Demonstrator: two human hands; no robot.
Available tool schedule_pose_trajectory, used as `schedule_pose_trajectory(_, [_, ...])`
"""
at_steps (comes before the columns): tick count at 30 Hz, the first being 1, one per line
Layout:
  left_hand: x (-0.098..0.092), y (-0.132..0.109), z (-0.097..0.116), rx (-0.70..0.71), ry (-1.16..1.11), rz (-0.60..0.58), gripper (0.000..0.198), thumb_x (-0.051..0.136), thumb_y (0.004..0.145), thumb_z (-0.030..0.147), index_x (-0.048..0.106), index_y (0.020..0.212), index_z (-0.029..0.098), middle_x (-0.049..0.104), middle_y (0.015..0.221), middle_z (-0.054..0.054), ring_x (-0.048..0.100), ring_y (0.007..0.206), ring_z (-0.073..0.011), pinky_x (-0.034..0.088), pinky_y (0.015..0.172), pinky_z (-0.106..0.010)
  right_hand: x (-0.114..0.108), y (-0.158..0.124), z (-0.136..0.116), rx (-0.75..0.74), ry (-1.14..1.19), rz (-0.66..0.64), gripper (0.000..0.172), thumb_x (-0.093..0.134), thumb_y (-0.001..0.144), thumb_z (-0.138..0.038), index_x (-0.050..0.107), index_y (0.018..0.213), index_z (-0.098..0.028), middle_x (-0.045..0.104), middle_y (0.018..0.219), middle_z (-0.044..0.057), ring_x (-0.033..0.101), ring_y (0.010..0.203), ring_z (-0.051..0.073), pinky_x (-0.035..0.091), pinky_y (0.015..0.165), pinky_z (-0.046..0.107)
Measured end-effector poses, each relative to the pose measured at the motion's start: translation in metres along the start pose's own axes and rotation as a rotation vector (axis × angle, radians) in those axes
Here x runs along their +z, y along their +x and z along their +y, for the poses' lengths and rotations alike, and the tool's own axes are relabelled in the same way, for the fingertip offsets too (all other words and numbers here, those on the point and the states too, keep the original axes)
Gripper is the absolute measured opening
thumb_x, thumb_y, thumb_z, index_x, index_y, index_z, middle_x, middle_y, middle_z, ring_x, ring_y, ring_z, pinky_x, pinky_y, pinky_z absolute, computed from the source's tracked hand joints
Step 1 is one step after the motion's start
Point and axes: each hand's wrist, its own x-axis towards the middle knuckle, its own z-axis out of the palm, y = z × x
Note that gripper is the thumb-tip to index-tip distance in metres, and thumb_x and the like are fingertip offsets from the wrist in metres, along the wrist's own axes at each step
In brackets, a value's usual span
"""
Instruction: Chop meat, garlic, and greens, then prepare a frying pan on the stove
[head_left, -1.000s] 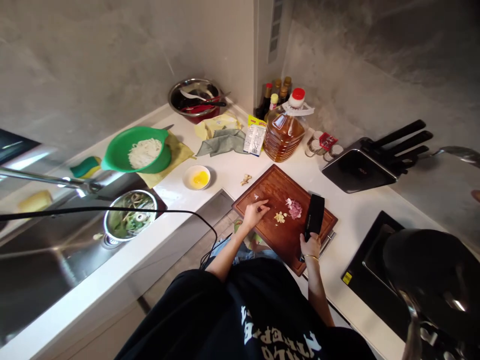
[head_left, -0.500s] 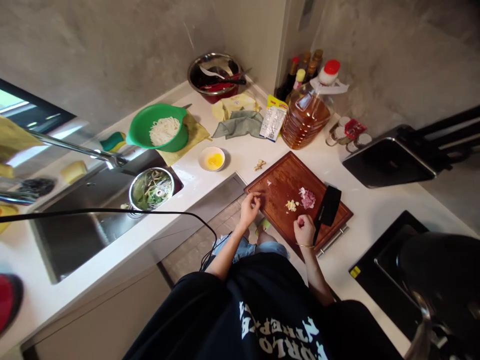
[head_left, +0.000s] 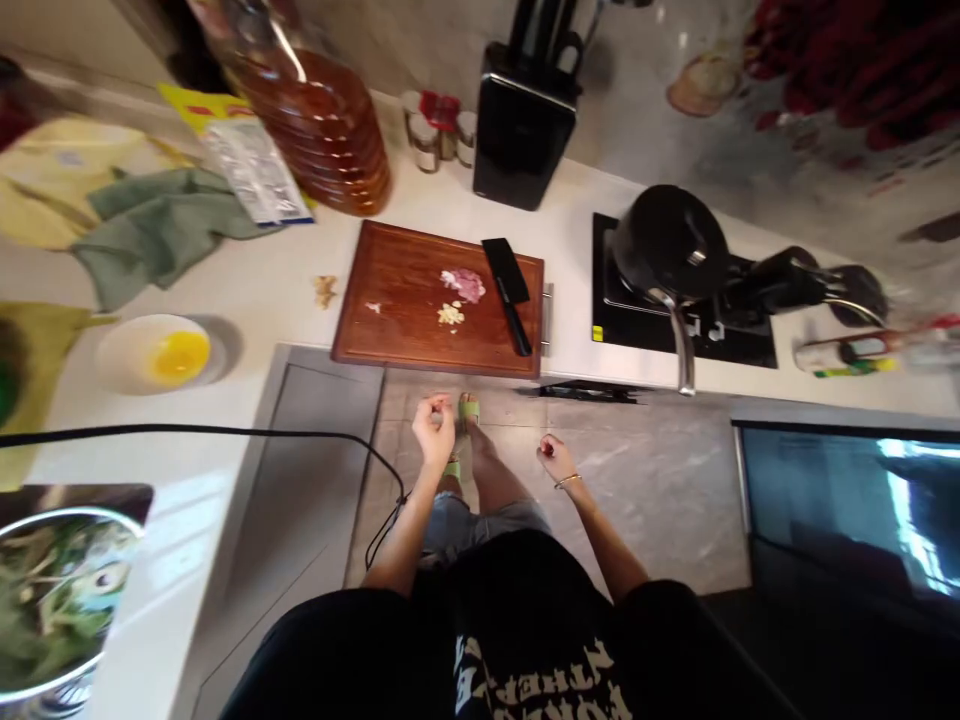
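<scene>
Wooden board (head_left: pixel 409 325) under a black cleaver (head_left: pixel 507 272), yellow liquid (head_left: pixel 180 357) in a round bowl (head_left: pixel 120 358); our left hand (head_left: pixel 435 434) and right hand (head_left: pixel 556 460) hang half-open, empty.

A reddish-brown wooden board (head_left: pixel 409 300), rectangular with a metal handle at its right end, lies flat just above the middle of the frame. The black knife (head_left: pixel 510 292) rests on its right part, blade toward the top, handle slanting down to the right. Left of it sit chopped pink pieces (head_left: pixel 468 287) and, just below, pale yellow bits (head_left: pixel 451 314).
</scene>
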Motion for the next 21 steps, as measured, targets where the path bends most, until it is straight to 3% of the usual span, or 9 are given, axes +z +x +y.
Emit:
schedule_pose_trajectory(6, [0.029,-0.085,0.001,-0.025,-0.025,-0.159,0.016,0.048,0.082,0.028,0.059,0.086,0.017,0.055,0.069,0.001,0.052,0.065,-0.0112,0.043,0.065,-0.021,-0.038,-0.061,0.07,0.118,-0.034,0.108,0.005,0.041,0.059,-0.022,0.036,0.058,-0.022,0.038,0.052,-0.007,0.04,0.05,0.01,0.036,0.052,0.021])
schedule_pose_trajectory(11, [0.071,-0.132,0.001,0.035,0.011,-0.242,0.016,0.048,0.081,0.026,0.059,0.088,0.017,0.054,0.068,0.001,0.05,0.062,-0.0106,0.043,0.064,-0.022,-0.067,-0.072,0.142,0.154,-0.085,0.112,0.003,0.043,0.059,-0.019,0.044,0.061,-0.021,0.047,0.054,-0.006,0.047,0.051,0.011,0.041,0.054,0.022])
schedule_pose_trajectory(16, [0.137,-0.173,-0.033,0.017,0.085,-0.207,0.018,0.047,0.08,0.028,0.06,0.087,0.017,0.057,0.069,0.0,0.05,0.06,-0.0103,0.041,0.058,-0.02,-0.103,-0.028,0.242,0.148,-0.198,0.062,0.018,0.046,0.06,-0.011,0.058,0.072,-0.018,0.063,0.071,0.001,0.058,0.061,0.013,0.047,0.063,0.025])
schedule_pose_trajectory(21, [0.227,-0.232,-0.097,-0.151,0.089,-0.082,0.021,0.047,0.082,0.032,0.06,0.087,0.016,0.056,0.067,0.001,0.051,0.059,-0.0095,0.041,0.056,-0.019,-0.118,0.067,0.351,0.134,-0.347,-0.027,0.025,0.056,0.062,-0.009,0.065,0.084,-0.016,0.068,0.087,0.007,0.061,0.081,0.017,0.047,0.078,0.028])
